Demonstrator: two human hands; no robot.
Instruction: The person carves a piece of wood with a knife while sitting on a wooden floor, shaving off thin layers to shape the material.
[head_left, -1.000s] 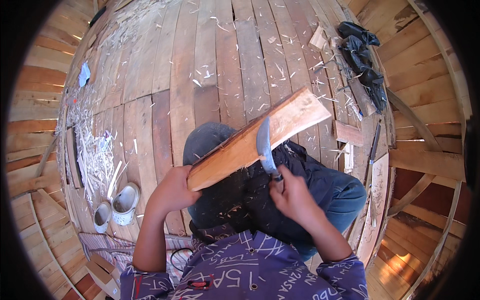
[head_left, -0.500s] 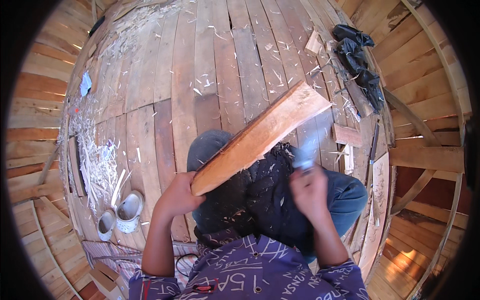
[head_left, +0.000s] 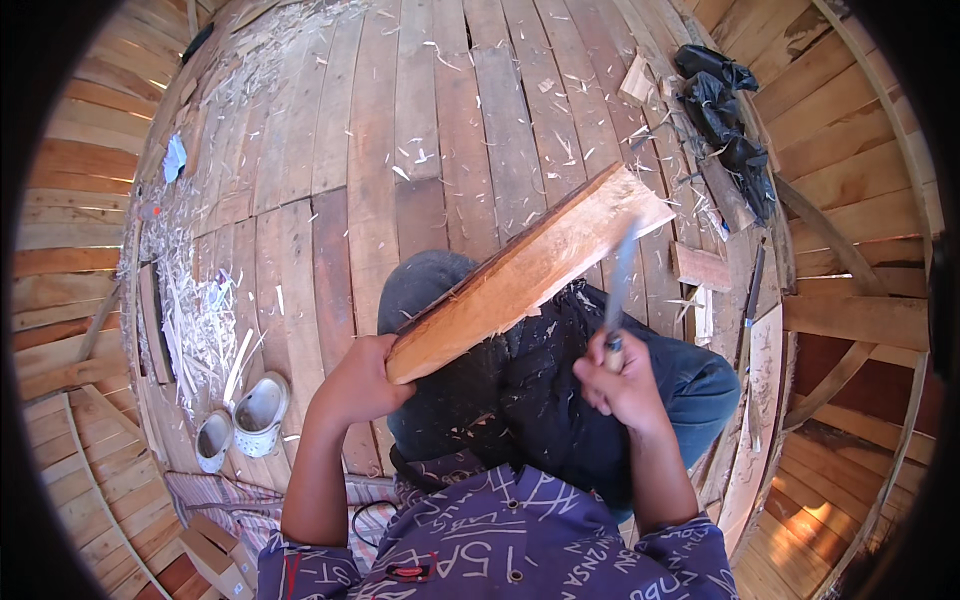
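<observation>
My left hand [head_left: 368, 378] is closed around the near end of a long wooden slab [head_left: 520, 272]. The slab slants up and away to the right across my knee, dark bark along its left edge and pale, freshly cut wood on its face. In my right hand [head_left: 622, 378] I grip a knife [head_left: 623, 272] by its light handle. Its blade points up, overlapping the slab's far right part in view; whether it touches the wood I cannot tell. Small shavings cling to the dark cloth [head_left: 540, 400] over my lap.
Plank flooring [head_left: 370, 120] is strewn with shavings, heaped at the left [head_left: 195, 310]. Pale clogs [head_left: 258, 412] stand left of me, near a cardboard box [head_left: 215, 555]. On the right lie black plastic bags [head_left: 725, 120], a wood block [head_left: 702, 267] and a long dark tool [head_left: 754, 285].
The knife, blurred by motion before, now shows clearly with its blade upright and reaching higher. The slab has shifted only slightly; my left hand keeps its hold.
</observation>
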